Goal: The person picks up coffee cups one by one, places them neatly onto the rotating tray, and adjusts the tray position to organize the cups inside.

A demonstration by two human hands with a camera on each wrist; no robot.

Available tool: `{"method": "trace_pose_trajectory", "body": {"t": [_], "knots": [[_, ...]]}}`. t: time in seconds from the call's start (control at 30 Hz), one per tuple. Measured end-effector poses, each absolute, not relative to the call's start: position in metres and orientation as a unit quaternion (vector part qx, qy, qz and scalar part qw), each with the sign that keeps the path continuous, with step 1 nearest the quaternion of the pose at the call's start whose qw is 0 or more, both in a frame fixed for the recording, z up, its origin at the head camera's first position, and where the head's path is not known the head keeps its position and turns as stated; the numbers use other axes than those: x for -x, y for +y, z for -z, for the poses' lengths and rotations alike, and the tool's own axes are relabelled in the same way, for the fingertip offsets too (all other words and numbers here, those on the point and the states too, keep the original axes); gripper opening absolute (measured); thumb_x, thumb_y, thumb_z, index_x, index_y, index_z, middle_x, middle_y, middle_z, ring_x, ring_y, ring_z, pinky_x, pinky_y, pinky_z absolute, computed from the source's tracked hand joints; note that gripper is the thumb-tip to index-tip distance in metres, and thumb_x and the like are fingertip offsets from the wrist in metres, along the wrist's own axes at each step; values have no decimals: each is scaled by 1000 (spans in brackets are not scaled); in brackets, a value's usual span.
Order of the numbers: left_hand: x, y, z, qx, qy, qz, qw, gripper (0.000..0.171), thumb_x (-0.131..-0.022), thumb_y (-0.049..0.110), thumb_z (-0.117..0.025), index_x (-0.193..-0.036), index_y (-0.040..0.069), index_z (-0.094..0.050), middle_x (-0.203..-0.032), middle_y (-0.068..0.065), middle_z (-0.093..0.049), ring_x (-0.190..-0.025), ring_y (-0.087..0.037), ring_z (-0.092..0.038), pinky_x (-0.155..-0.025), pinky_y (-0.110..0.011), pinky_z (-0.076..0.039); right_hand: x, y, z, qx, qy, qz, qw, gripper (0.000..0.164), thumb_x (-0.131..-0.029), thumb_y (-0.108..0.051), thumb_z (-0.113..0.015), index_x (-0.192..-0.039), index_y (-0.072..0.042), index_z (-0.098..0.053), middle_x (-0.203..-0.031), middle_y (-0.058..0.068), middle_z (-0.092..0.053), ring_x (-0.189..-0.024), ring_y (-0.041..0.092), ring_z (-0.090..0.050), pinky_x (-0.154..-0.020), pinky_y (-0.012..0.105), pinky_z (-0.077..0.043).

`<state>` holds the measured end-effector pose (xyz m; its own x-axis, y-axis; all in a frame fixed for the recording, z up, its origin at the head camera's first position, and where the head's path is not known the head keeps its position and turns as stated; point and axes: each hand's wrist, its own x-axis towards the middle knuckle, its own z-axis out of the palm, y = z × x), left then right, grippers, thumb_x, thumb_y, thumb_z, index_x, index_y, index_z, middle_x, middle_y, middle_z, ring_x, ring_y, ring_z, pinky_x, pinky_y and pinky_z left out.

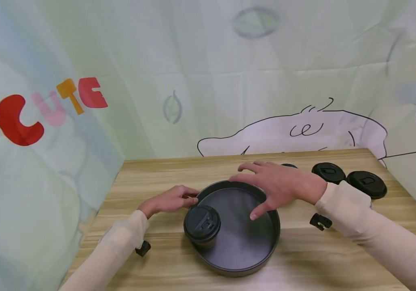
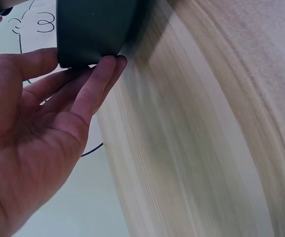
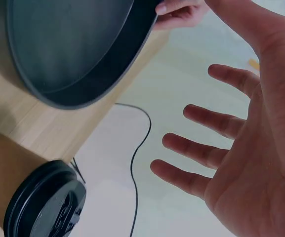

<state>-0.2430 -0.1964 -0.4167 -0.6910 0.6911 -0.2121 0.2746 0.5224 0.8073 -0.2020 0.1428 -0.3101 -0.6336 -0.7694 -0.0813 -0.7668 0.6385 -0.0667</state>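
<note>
The round dark tray (image 1: pixel 266 246) lies nearest the camera on the wooden table (image 1: pixel 338 258), its near rim toward the person and its flat floor bare except for one thing: a lidded paper cup (image 1: pixel 202 224) standing upright inside at the tray's left edge, its black sip-lid up. The left hand (image 1: pixel 169 199) rests on the table at the tray's far-left rim; in the left wrist view its straight fingers (image 2: pixel 95 91) press against the tray's outer wall (image 2: pixel 93 32) with the thumb apart, so it touches rather than clasps. The right hand (image 1: pixel 278 185) hovers over the far right part of the tray, palm down, fingers spread and holding nothing; the right wrist view shows the splayed fingers (image 3: pixel 201 150) in the air with the tray's rim (image 3: pixel 98 84) off to their side. The cup lies to the left of and nearer than the right hand, and just below the left hand's fingertips, so the left hand is the closer of the two; the cup's long axis is vertical. Beyond the right wrist, on the table's far right, stand more cups with black lids (image 1: pixel 366 184), well apart from the tray; one (image 1: pixel 328 172) sits just beside another, and a further one is mostly hidden behind the right hand.
</note>
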Motion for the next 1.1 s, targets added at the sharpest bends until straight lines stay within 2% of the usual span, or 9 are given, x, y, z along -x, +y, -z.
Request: {"method": "trace_pose_trajectory", "body": {"t": [0.13, 0.37, 0.57, 0.73, 0.8, 0.83, 0.93, 1.03, 1.1], "knots": [[248, -194, 417, -288, 829, -397, 271, 42, -101, 20, -48, -136, -3, -50, -127, -15, -60, -107, -21, -63, -91, -35, -51, 208, 152, 309, 417, 907, 21, 52, 100, -63, -90, -47, -147, -39, -30, -148, 4, -32, -130, 29, -38, -102, 49, -38], [256, -186, 417, -278, 820, -409, 288, 39, -102, 19, -47, -136, 0, -51, -128, -12, -59, -113, -20, -59, -94, -35, -49, 217, 173, 306, 413, 908, 52, 39, 96, -68, -77, -63, -146, -30, -36, -143, 4, -38, -125, 29, -41, -99, 49, -39], [262, -180, 417, -268, 826, -407, 283, 42, -101, 21, -47, -137, -1, -49, -131, -13, -56, -119, -23, -54, -98, -39, -46, 222, 186, 307, 383, 921, 49, 55, 99, -66, -84, -56, -147, -33, -34, -143, 2, -36, -126, 26, -40, -97, 48, -41], [267, -175, 416, -256, 844, -386, 270, 42, -100, 26, -49, -137, 5, -52, -127, -4, -57, -108, -16, -54, -95, -36, -46, 224, 194, 309, 370, 926, 53, 51, 101, -64, -86, -55, -147, -32, -35, -143, 3, -37, -125, 26, -41, -96, 50, -43], [269, -174, 417, -255, 847, -381, 268, 42, -100, 28, -49, -137, 6, -53, -111, -4, -60, -97, -16, -53, -88, -33, -46, 225, 196, 310, 366, 928, 55, 47, 101, -64, -86, -56, -146, -32, -36, -142, 2, -38, -124, 26, -42, -95, 50, -43], [270, -173, 417, -255, 849, -380, 265, 43, -100, 28, -49, -136, 6, -53, -110, -4, -59, -96, -16, -52, -87, -33, -46, 225, 197, 310, 364, 929, 55, 45, 100, -63, -86, -56, -146, -33, -36, -141, 2, -39, -124, 26, -42, -95, 50, -44], [272, -171, 419, -246, 852, -382, 262, 43, -100, 30, -50, -136, 8, -54, -114, -1, -60, -99, -14, -52, -91, -34, -45, 226, 200, 311, 360, 930, 54, 43, 100, -63, -86, -57, -146, -32, -37, -141, 2, -39, -124, 27, -43, -94, 50, -44], [275, -170, 422, -244, 849, -391, 258, 43, -99, 31, -51, -136, 8, -54, -134, -2, -54, -115, -15, -50, -102, -40, -41, 227, 203, 312, 355, 932, 52, 44, 100, -63, -85, -57, -146, -33, -37, -141, 3, -39, -124, 27, -43, -94, 51, -44], [276, -169, 424, -243, 845, -399, 259, 44, -99, 33, -51, -136, 9, -54, -137, -4, -52, -121, -17, -48, -104, -42, -39, 228, 205, 313, 350, 934, 51, 47, 100, -63, -85, -58, -146, -33, -36, -141, 2, -39, -124, 27, -43, -94, 51, -44]]}}
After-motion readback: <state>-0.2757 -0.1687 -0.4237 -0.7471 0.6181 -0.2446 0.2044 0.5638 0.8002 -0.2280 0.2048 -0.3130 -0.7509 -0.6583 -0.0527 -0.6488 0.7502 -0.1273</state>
